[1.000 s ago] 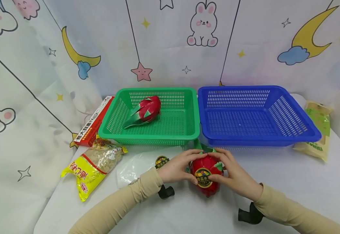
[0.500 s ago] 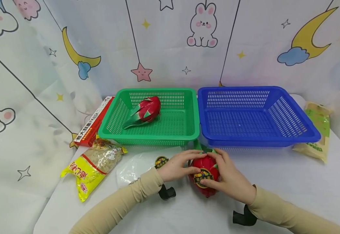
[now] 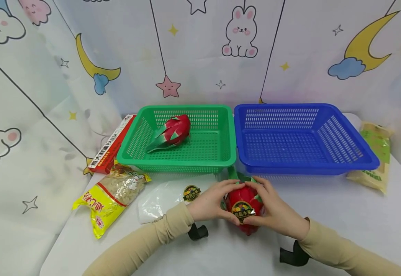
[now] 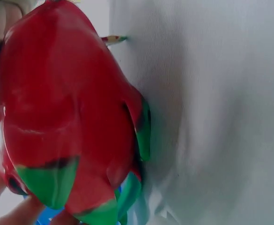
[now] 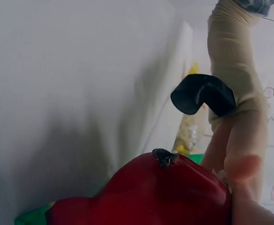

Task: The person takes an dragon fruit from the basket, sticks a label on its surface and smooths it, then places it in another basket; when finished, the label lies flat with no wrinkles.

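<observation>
A red dragon fruit point(image 3: 239, 194) with green-tipped scales rests on the white table, its stem end pointing toward the baskets. A round black and gold sticker point(image 3: 243, 211) sits on its upper side. My left hand point(image 3: 211, 202) grips the fruit from the left and my right hand point(image 3: 277, 212) from the right. Both thumbs lie at the sticker's lower edge, with the fingers over the far end. The left wrist view shows the fruit's smooth red side point(image 4: 66, 98) close up. In the right wrist view its dark tip point(image 5: 165, 157) faces the camera.
A second dragon fruit point(image 3: 175, 131) lies in the green basket point(image 3: 176, 165), beside a blue basket point(image 3: 300, 168). At left are a yellow food bag point(image 3: 112, 201) and a red pasta box point(image 3: 112, 145). A white glossy sheet point(image 3: 164, 197) bears another sticker; a beige packet point(image 3: 374, 157) lies far right.
The left thumb moved onto the sticker and back down to its lower edge. The sticker now shows more fully, and the right hand shifted left, then right again.
</observation>
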{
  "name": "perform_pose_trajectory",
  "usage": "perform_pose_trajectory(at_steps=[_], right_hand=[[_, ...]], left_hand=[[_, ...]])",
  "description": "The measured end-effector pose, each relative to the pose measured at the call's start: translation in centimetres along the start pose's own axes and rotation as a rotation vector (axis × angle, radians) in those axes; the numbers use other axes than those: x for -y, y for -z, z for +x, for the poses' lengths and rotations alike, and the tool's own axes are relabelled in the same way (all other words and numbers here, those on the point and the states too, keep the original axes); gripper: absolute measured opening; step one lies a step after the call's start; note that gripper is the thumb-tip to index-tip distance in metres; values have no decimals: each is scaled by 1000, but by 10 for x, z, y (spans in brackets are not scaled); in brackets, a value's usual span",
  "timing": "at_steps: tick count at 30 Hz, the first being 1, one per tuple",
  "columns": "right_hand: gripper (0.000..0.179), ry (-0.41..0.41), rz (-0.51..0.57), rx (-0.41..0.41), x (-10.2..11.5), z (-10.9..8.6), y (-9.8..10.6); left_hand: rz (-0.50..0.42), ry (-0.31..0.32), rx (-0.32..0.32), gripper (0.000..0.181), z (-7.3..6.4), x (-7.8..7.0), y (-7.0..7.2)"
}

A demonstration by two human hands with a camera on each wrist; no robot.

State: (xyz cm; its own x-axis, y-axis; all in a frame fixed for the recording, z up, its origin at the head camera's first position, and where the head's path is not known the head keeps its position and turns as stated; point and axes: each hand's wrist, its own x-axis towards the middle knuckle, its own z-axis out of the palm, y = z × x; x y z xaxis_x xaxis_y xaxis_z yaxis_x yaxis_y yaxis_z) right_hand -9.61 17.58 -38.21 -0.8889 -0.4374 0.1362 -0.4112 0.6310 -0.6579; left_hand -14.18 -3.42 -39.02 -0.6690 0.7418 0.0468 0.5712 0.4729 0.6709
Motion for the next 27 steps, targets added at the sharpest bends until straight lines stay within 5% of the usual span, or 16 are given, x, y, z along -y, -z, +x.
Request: perform_pose_trajectory(at_steps=[6,14,27], right_hand=[[78,-7,26,25,-2,0,4],[63,-31,24,31,-3,0,6],[61,25,41,52,-7,1,13]], left_hand=[[115,-16,-41,94,-1,-7,-5],[154,-27,-71,89,-1,-8,-10],[43,-22,-20,86,-2,6,-6]])
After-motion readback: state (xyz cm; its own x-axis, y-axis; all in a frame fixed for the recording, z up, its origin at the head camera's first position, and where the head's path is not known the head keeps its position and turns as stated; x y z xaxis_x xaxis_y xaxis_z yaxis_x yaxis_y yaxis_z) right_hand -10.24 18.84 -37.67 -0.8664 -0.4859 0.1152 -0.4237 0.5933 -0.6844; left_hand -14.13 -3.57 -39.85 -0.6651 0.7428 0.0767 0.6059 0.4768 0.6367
